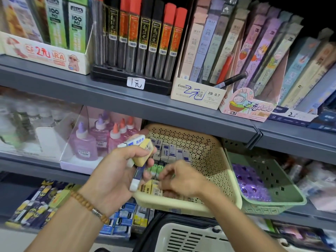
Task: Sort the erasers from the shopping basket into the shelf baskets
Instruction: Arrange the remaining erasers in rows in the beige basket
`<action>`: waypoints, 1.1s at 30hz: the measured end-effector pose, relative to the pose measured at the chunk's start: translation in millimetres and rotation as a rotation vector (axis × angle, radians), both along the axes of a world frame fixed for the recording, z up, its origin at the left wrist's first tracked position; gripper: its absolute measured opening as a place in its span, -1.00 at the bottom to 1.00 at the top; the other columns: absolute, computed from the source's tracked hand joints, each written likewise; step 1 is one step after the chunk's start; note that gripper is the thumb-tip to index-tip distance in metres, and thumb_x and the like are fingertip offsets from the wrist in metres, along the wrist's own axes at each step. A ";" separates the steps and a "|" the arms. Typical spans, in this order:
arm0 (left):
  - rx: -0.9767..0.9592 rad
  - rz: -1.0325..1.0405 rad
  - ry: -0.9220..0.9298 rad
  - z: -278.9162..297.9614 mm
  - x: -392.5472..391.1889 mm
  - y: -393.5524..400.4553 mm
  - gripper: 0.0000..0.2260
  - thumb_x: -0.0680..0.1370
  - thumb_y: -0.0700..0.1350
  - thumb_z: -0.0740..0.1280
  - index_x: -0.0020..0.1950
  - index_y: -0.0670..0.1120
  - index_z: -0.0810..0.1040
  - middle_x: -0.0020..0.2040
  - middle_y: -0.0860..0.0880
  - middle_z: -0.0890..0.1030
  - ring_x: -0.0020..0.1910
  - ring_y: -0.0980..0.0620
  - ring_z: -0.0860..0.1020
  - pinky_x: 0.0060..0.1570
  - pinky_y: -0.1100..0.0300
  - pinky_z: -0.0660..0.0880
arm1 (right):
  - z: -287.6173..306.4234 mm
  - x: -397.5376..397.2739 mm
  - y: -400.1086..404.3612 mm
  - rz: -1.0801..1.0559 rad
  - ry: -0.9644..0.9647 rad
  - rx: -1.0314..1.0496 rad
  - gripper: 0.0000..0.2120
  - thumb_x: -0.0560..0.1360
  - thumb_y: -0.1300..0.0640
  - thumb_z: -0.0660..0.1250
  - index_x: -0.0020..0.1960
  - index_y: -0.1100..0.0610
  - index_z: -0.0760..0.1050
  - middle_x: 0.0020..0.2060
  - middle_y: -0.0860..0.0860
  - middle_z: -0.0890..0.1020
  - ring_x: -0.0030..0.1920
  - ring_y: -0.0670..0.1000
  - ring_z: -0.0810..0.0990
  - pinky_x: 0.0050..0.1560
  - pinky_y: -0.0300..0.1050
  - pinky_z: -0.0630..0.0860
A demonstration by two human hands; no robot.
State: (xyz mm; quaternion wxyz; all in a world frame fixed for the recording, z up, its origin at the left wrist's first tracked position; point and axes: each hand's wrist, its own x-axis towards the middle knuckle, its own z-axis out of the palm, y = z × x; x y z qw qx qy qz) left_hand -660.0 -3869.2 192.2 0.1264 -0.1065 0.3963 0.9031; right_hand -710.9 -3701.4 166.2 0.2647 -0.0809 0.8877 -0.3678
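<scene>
Our left hand [116,171] has its grip curled round several erasers [140,151] just in front of the cream basket [209,160] on the shelf. Our right hand [180,179] reaches into that basket, fingertips pinching at the erasers lying there; the shopping basket [190,237] sits below.

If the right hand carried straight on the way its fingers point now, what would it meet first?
The right hand reaches down and left into the beige basket; its fingertips would likely meet the yellow erasers lying at the basket's front first. They may already be touching; depth is unclear.
</scene>
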 end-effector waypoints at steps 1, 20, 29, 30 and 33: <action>0.000 -0.009 0.002 -0.2 -0.5 0.4 -0.66 0.30 -0.26 0.37 0.07 -0.13 0.57 -0.04 -0.16 0.66 -0.30 0.04 0.52 -0.50 0.26 0.43 | 3.2 1.4 -0.2 -0.030 0.078 -0.051 -0.85 0.55 0.23 0.36 -0.15 0.03 0.57 -0.25 0.05 0.64 -0.44 -0.10 0.58 -0.35 -0.20 0.56; -0.267 0.096 0.023 -0.6 -0.8 9.0 -0.56 0.39 0.23 0.37 -0.02 -0.12 0.65 -0.30 -0.03 0.55 -0.47 0.09 0.43 -0.63 0.27 0.31 | 29.9 5.5 31.6 -0.340 0.059 -0.454 -0.93 0.50 0.22 0.42 -0.02 0.19 0.61 -0.26 0.09 0.70 -0.33 -0.06 0.60 -0.28 -0.24 0.58; -0.398 0.102 0.157 0.7 1.6 12.9 -0.57 0.34 0.32 0.34 -0.02 0.06 0.72 -0.38 0.02 0.41 -0.52 0.13 0.34 -0.60 0.31 0.29 | 7.6 10.2 19.8 -0.127 -0.035 -0.011 -0.96 0.52 0.26 0.40 -0.09 0.17 0.60 -0.23 0.02 0.65 -0.40 -0.12 0.61 -0.26 -0.22 0.61; -0.399 0.105 0.160 0.6 1.9 12.7 -0.57 0.32 0.33 0.35 -0.02 0.08 0.72 -0.38 0.01 0.39 -0.54 0.12 0.33 -0.60 0.31 0.29 | 10.4 11.3 20.3 -0.138 0.034 -0.048 -0.94 0.54 0.19 0.38 -0.10 0.15 0.60 -0.23 0.02 0.65 -0.40 -0.11 0.60 -0.29 -0.21 0.60; -0.410 0.107 0.165 -0.3 2.4 14.2 -0.58 0.29 0.33 0.36 -0.04 0.09 0.70 -0.40 -0.01 0.40 -0.54 0.10 0.33 -0.59 0.30 0.31 | 19.8 18.1 20.4 -0.191 0.135 -0.360 -0.83 0.54 -0.01 0.38 -0.10 0.08 0.64 -0.20 0.02 0.67 -0.35 -0.07 0.59 -0.40 -0.25 0.50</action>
